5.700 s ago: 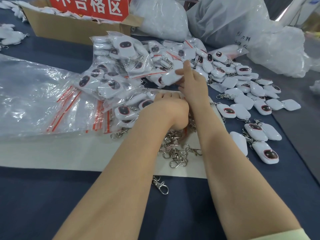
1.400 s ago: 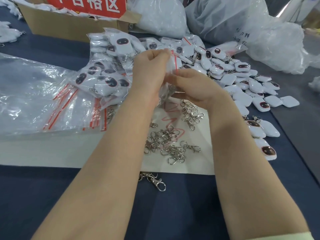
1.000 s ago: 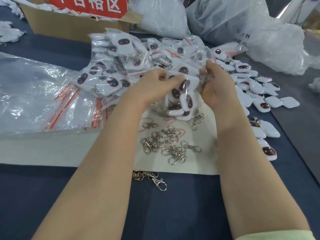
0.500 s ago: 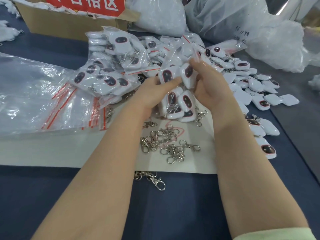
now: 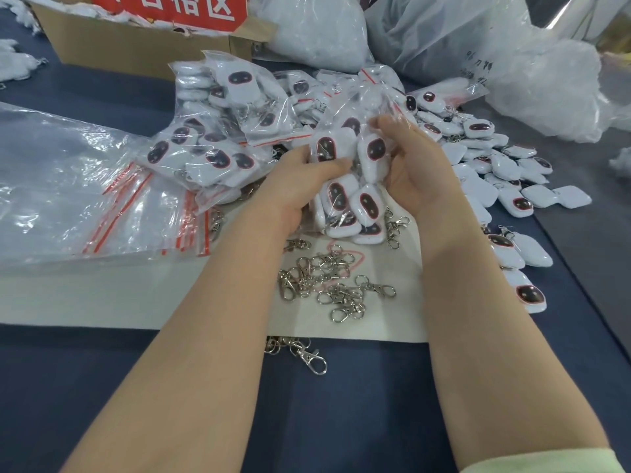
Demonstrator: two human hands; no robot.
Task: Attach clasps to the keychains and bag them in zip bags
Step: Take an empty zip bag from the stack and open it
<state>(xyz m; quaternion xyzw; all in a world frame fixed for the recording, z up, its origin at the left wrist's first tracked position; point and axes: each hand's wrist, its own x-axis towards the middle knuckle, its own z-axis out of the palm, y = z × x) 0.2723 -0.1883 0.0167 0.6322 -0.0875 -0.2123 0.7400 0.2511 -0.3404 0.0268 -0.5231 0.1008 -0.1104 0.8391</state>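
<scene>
My left grip (image 5: 300, 180) and right grip (image 5: 415, 165) clamp the clear plastic zip bag (image 5: 345, 221), probably to settle its white dark-faced keychains (image 5: 375, 151) for sealing.

Packing workshop: bagged keychains (image 5: 218, 158) heaped beside carton (image 5: 136, 52).

"Where are your hands?"

"Both on the filled zip bag (image 5: 355, 206). My left hand (image 5: 297, 186) grips its left side, thumb laid across the front, fingers hidden behind it."

"And the right?"

"My right hand (image 5: 420, 169) clasps the bag's right side, fingertips curled over its top. Both bare forearms reach forward and converge on it; a pale sleeve (image 5: 546, 462) covers my right upper arm."
</scene>
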